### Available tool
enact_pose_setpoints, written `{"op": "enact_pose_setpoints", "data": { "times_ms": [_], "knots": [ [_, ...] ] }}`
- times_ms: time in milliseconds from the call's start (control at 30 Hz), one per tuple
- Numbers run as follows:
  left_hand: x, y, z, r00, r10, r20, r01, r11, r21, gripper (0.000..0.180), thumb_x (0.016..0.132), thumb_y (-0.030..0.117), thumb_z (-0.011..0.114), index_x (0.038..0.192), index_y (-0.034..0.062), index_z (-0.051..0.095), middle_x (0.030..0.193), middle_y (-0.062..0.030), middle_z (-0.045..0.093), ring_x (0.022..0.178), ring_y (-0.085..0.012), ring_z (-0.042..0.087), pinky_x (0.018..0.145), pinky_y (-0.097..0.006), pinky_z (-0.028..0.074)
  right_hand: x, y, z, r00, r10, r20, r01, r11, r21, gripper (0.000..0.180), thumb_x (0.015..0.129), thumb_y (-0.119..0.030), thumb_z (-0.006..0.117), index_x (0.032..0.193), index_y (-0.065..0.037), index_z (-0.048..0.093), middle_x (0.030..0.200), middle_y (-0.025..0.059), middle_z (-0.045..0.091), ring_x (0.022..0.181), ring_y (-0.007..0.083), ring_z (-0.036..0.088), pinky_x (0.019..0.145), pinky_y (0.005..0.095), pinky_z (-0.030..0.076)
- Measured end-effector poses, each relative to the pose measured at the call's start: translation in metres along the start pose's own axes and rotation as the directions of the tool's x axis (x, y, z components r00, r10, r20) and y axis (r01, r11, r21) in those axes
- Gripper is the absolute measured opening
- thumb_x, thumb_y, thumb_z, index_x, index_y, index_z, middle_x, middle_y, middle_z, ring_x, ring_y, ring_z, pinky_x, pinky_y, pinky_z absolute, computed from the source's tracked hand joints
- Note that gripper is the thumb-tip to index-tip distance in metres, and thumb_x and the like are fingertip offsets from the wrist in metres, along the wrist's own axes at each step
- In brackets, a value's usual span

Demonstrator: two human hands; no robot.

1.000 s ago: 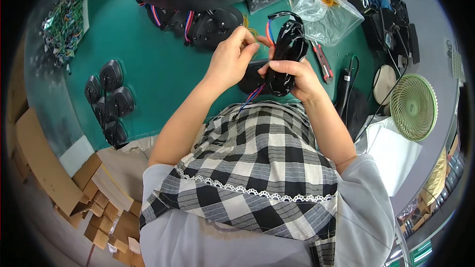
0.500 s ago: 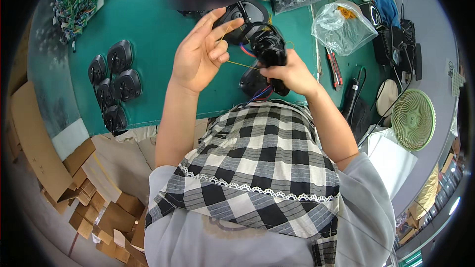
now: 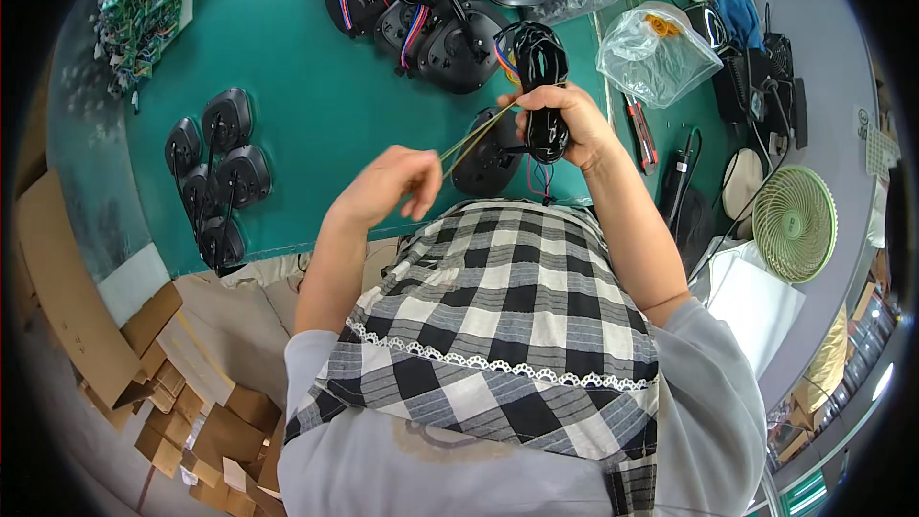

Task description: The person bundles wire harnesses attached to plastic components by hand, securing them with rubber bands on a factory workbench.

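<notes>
My right hand (image 3: 570, 124) is closed round a bundled coil of black cable (image 3: 543, 67), held upright above the green tabletop. Loose coloured wire ends stick out at its top and bottom. A thin yellow rubber band (image 3: 476, 136) is stretched from the coil to my left hand (image 3: 392, 182), whose curled fingers grip its other end. Below the coil a black rounded plastic housing (image 3: 486, 163) lies near the table's front edge, partly hidden by the band and the coil.
Several black housings (image 3: 464, 48) with bundled cables lie at the back; more (image 3: 225, 177) sit at left. Circuit boards (image 3: 144, 14) pile up far left. To the right are a clear bag (image 3: 656, 57) of rubber bands, a red utility knife (image 3: 641, 134) and a green fan (image 3: 795, 223).
My left hand has moved down and closed, pulling the rubber band out to the lower left. In my right hand the coil has turned more upright and shifted slightly.
</notes>
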State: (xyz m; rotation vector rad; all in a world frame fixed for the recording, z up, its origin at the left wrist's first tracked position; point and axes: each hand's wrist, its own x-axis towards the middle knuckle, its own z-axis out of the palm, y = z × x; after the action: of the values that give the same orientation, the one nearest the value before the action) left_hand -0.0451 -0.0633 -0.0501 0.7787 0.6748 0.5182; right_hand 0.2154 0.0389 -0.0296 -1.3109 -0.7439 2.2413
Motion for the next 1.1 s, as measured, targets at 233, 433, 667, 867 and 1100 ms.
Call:
{"op": "enact_pose_setpoints", "data": {
  "times_ms": [233, 433, 667, 867, 1100],
  "knots": [
    [0.028, -0.01, 0.03, 0.667, 0.491, -0.561, -0.544, -0.194, -0.816, 0.048, 0.096, 0.022, 0.051, 0.136, -0.0025, 0.037, 0.141, -0.0149, 0.041, 0.086, -0.015, 0.064, 0.086, -0.031, 0.056, -0.003, 0.011, 0.033, 0.987, -0.114, 0.114, 0.119, 0.992, -0.03, 0.027, 0.079, -0.02, 0.068, 0.093, 0.001, 0.059, 0.079, 0.008, 0.063, 0.065, 0.0163, 0.062, 0.059, 0.0287, 0.053],
    [0.049, -0.012, 0.031, 0.754, 0.436, -0.491, -0.656, 0.47, -0.59, 0.104, 0.074, 0.069, 0.053, 0.141, -0.006, 0.023, 0.144, -0.017, 0.035, 0.126, -0.022, 0.043, 0.109, -0.032, 0.034, -0.012, 0.023, 0.045, 0.966, -0.214, 0.148, 0.192, 0.97, 0.148, 0.043, 0.088, -0.028, 0.057, 0.122, -0.006, 0.044, 0.092, 0.0131, 0.062, 0.075, 0.0194, 0.062, 0.066, 0.0321, 0.054],
    [0.027, 0.07, 0.019, 0.857, 0.333, -0.393, -0.149, 0.891, 0.429, 0.077, 0.066, 0.033, 0.078, 0.129, 0.0006, 0.049, 0.124, -0.0113, 0.057, 0.11, -0.021, 0.057, 0.096, -0.037, 0.045, -0.002, 0.027, 0.043, 0.91, -0.19, 0.37, 0.377, 0.753, -0.54, 0.025, 0.086, -0.024, 0.067, 0.096, -0.001, 0.061, 0.088, 0.0043, 0.064, 0.081, 0.0095, 0.056, 0.069, 0.0271, 0.045],
    [0.034, 0.052, 0.064, 0.791, 0.612, 0.007, -0.118, 0.141, 0.983, 0.036, 0.064, 0.033, 0.078, 0.089, 0.0077, 0.071, 0.081, -0.0072, 0.069, 0.081, -0.0192, 0.066, 0.088, -0.033, 0.049, 0.014, 0.029, 0.033, 0.901, -0.387, 0.195, 0.358, 0.408, -0.84, 0.032, 0.073, -0.025, 0.073, 0.09, -0.002, 0.06, 0.082, 0.0193, 0.065, 0.078, 0.0349, 0.064, 0.068, 0.0398, 0.049],
    [0.035, -0.03, 0.035, 0.728, 0.483, -0.486, -0.607, 0.124, -0.785, 0.056, 0.089, 0.052, 0.048, 0.117, 0.0046, 0.057, 0.114, -0.0079, 0.063, 0.105, -0.0174, 0.06, 0.093, -0.035, 0.045, 0.0, 0.013, 0.034, 0.982, -0.143, 0.122, 0.124, 0.981, 0.149, 0.028, 0.085, -0.01, 0.064, 0.11, -0.001, 0.055, 0.096, 0.0113, 0.066, 0.083, 0.017, 0.067, 0.072, 0.0266, 0.055]
  ]
}}
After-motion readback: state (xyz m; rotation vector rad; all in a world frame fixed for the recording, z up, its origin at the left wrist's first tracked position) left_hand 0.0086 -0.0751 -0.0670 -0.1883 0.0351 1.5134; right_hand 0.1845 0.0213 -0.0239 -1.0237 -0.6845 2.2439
